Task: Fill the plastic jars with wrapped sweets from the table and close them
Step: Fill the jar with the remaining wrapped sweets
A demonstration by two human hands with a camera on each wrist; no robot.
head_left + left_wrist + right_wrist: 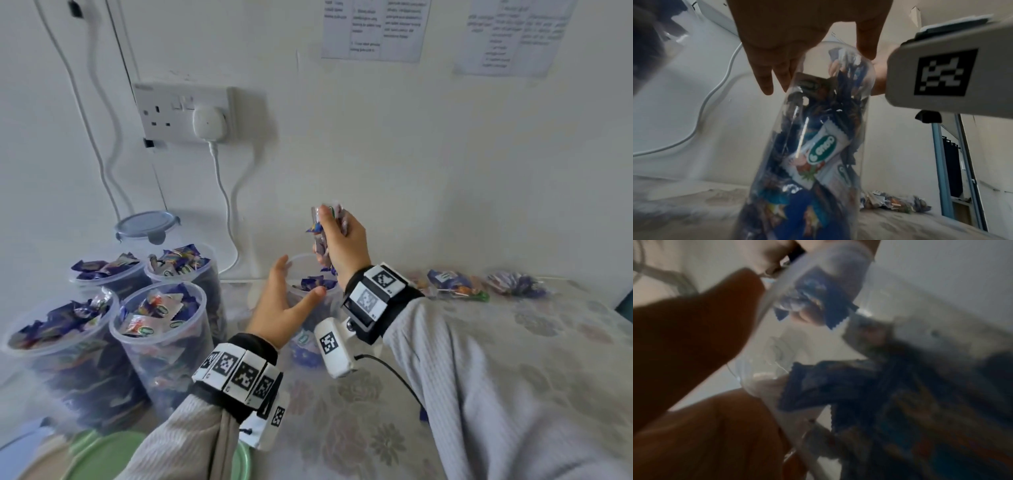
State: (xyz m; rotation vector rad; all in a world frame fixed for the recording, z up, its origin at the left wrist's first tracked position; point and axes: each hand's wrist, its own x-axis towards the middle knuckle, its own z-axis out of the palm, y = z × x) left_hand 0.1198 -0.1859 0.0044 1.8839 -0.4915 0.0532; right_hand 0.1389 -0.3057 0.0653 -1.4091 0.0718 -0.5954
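White wall [376, 154] with socket [183, 111] backs floral-clothed table [359, 428].

sweets [161, 311]: blue, white wrappers, green ovals | jars [161, 342]: clear | lids [102, 459]: pale green | tabletop [513, 342] cloth: grey floral | sleeves [479, 359]: grey ribbed

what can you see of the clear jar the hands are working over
The clear plastic jar stands upright and lidless on the floral tablecloth, right of four fuller open jars. It is a tall, see-through cylinder, partly filled with blue and white wrapped sweets. The left hand has straight fingers around its near side by the rim; whether they touch is unclear. The right hand holds a fistful of wrapped sweets above its mouth. The right wrist camera hides part of its lower wall.
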